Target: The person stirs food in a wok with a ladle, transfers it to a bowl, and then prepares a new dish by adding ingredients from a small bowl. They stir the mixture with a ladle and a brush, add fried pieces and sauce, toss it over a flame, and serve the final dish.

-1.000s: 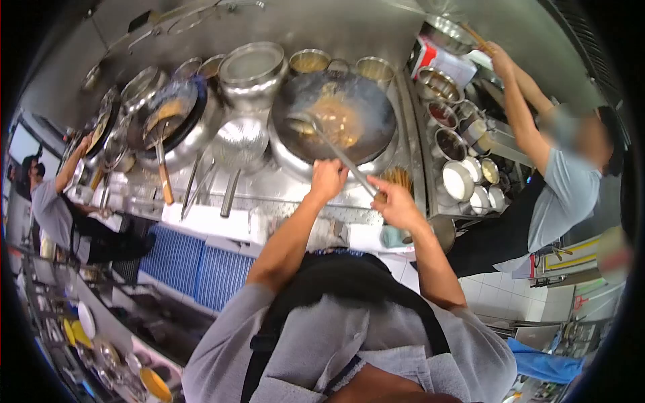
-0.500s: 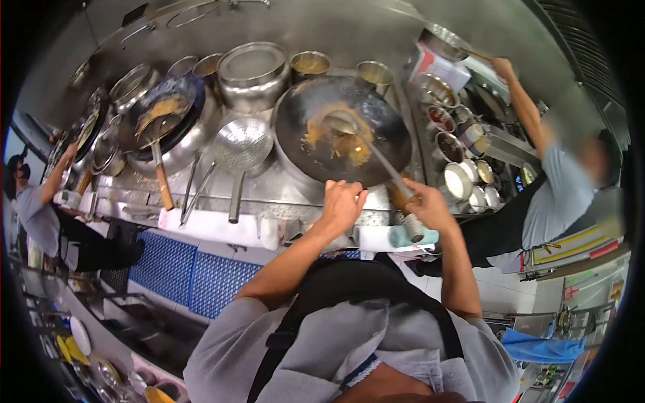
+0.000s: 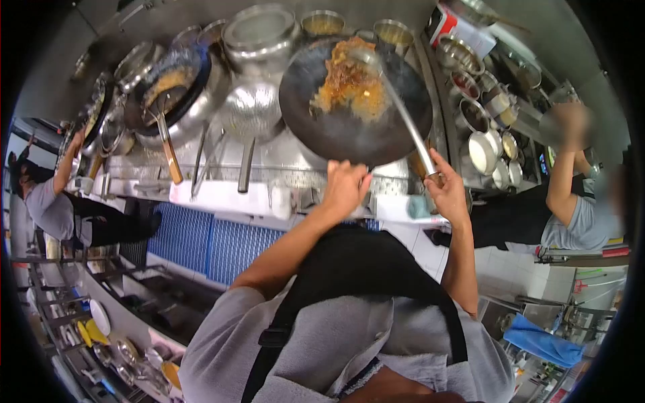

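A large black wok (image 3: 319,138) sits over the burner in front of me, its near rim lifted. My left hand (image 3: 346,190) is closed at that rim, though the exact spot it grips is hidden behind the fingers. Orange-brown food (image 3: 353,87) spreads up the wok's far side. My right hand (image 3: 447,191) is wrapped around the handle end of a long metal ladle (image 3: 402,111). The ladle's bowl touches the food near the far rim.
Left of the wok are a perforated strainer (image 3: 252,111), a lidded steel pot (image 3: 259,33) and a second wok (image 3: 195,87) with food. Several metal bowls (image 3: 480,153) stand at right. One co-worker (image 3: 578,201) is at right, another (image 3: 50,195) at far left.
The food has slid from the wok's middle to its far side and spread out. The ladle has moved farther away and turned. The right co-worker's arm has come down from the raised pan.
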The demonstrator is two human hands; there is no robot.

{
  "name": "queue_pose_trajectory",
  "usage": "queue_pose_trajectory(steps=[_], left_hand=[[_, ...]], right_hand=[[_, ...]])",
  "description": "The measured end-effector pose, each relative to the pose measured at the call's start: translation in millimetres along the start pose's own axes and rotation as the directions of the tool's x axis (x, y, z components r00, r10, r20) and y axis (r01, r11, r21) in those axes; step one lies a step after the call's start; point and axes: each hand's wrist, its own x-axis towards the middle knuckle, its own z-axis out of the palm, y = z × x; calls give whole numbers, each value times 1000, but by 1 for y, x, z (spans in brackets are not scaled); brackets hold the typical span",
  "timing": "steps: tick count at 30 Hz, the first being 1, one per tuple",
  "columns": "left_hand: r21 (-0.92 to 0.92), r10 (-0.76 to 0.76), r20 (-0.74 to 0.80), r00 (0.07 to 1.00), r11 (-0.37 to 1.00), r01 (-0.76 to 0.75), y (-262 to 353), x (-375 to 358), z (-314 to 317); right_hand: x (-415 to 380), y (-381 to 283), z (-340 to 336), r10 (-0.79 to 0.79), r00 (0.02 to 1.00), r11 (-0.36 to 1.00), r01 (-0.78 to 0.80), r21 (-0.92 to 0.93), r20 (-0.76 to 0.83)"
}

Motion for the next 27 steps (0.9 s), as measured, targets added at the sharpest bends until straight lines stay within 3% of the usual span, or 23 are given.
queue_pose_trajectory(steps=[1,3,4,6,7,9,10,11,15,17,19,23,27], left_hand=[[-41,4,-44,999,999,-6,-2,9,-4],[-59,-13,-44,999,998,11,-8,42,-7],[-59,-6,-84,996,998,1,-21,58,3],[-35,-42,-75,996,999,39,-46,78,28],[-30,-65,-61,996,998,63,-53,79,35],[-15,-100,-27,995,995,100,-64,87,46],[-13,-145,73,987,989,147,-67,91,45],[-22,-122,29,992,992,122,-68,91,48],[-59,-124,9,992,990,125,-68,97,47],[-59,-126,17,992,990,127,-70,96,50],[-50,-130,16,991,990,131,-77,95,56],[-1,-166,42,985,986,166,-72,98,55],[-10,-85,1,996,996,85,-72,96,56]], right_hand=[[-11,8,4,-45,998,999,44,-29,-42],[-28,12,16,133,991,989,-134,-55,-22],[-27,37,27,79,995,980,-88,-179,-53],[-17,101,67,-237,958,928,174,-329,-164],[-18,115,77,-106,982,959,59,-278,-155],[-10,94,69,83,995,925,-97,-367,-55],[-8,100,70,-74,994,953,46,-301,-80],[-10,108,72,-207,970,939,162,-302,-124],[-24,131,87,-106,977,987,80,-142,-187],[-18,145,81,87,996,994,-87,65,-2],[-12,112,59,235,948,910,-292,295,215],[-30,80,32,238,906,534,-424,731,351],[-53,64,-3,229,936,484,-348,803,267]])
